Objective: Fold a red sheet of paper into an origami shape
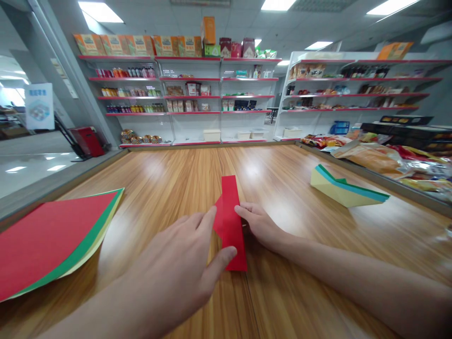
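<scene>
A folded piece of red paper (231,212) is at the centre of the wooden table, a long narrow strip with a pointed flap out to its left. My right hand (259,223) pinches its right edge, thumb on top and the other fingers partly hidden at its side. On the near left, my left hand (187,256) has its fingers stretched out, the index tip at the flap and the thumb lying across the strip's lower part. To the right stands a folded paper boat (344,188) in pale yellow, blue and green, apart from both hands.
Stacked sheets of coloured paper (52,235), red on top with green and yellow below, lie at the left. Packaged snacks (374,157) and dark boxes (409,134) sit beyond the table's right edge. Stocked shelves (190,113) stand behind the table (169,169).
</scene>
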A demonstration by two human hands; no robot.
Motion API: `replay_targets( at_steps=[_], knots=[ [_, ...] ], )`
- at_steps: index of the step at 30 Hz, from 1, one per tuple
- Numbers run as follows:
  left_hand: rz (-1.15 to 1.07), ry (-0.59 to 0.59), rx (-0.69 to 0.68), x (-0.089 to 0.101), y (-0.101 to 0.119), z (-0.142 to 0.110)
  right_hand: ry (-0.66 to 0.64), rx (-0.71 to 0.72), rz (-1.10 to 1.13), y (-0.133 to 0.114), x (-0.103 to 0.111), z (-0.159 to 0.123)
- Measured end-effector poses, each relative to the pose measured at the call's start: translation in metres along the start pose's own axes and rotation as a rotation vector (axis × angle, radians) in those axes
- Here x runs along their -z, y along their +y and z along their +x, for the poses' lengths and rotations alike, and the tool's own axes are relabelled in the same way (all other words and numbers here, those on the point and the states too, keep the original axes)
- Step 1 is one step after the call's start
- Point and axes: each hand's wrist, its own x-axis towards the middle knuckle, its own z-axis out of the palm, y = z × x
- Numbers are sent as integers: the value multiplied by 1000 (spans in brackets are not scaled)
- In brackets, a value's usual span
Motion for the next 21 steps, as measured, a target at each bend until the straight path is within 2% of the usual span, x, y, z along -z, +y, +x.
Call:
replay_targets(
  at_steps=[3, 6, 8, 12, 16, 21],
  knots=[
    [-87, -45, 34, -31, 1, 32, -63, 79, -112, -5, -2, -6],
    [-379, 26, 55, -68, -11, 38, -130, 242, -291, -11, -4, -12],
    [-580, 82, 16, -81, -17, 36, -182, 312, -360, -14, -5, -15],
    [-971, 70, -56, -83, -17, 37, -273, 391, -408, -16, -5, -16],
    [-1194, 50, -71, -78, -15, 40, -228, 491, -541, -14, -3, -14],
    [-1346, 20, -79, -78, -20, 39, -169, 380, -505, -11, -3, -14]
  ],
)
